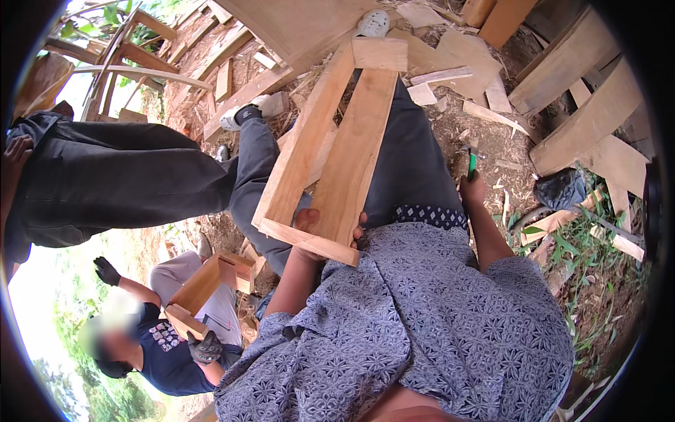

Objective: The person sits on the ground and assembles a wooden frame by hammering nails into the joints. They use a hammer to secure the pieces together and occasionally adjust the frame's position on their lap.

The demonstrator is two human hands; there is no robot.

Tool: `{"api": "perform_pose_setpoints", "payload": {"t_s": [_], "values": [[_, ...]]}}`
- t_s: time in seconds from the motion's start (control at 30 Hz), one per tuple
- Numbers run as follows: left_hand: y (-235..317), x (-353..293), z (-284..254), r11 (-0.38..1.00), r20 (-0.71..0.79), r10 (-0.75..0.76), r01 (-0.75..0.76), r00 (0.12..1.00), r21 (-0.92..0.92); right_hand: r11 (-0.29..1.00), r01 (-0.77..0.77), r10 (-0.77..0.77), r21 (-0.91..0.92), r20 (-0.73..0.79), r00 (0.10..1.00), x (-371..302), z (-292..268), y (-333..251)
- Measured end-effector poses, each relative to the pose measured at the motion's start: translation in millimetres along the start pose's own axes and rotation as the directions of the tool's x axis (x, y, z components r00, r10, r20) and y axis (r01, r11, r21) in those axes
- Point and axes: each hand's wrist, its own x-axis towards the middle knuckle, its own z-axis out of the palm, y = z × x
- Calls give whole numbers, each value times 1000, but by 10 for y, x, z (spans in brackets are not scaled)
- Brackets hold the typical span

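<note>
A long wooden frame (360,141) of two planks joined by short end boards lies across my lap, tilted away from me. My left hand (313,226) is closed round its near end, with the fingers wrapping the right-hand plank by the end board. A gap runs between the two planks. Off to the right, apart from the frame, my right hand (472,190) is closed on a hammer (472,163) with a green handle. The hammer's head is small in view, low over the chip-strewn ground.
At left stands a person in dark trousers (119,179). Lower left, a gloved co-worker (172,348) holds another wooden assembly (200,288). A large board (281,28) lies ahead; curved planks (587,116) lean at right. Scraps, a black plastic bag (560,190) and grass are on the ground.
</note>
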Motion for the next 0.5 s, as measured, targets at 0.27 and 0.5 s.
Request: {"api": "perform_pose_setpoints", "payload": {"t_s": [0.27,0.5], "values": [[33,29,67,987,-151,-128,141,980,80,882,266,-257,389,-76,963,-36,-219,-802],[39,-6,148,975,-181,-126,155,975,160,922,-105,-245,372,773,585,-316,-867,-2507]]}}
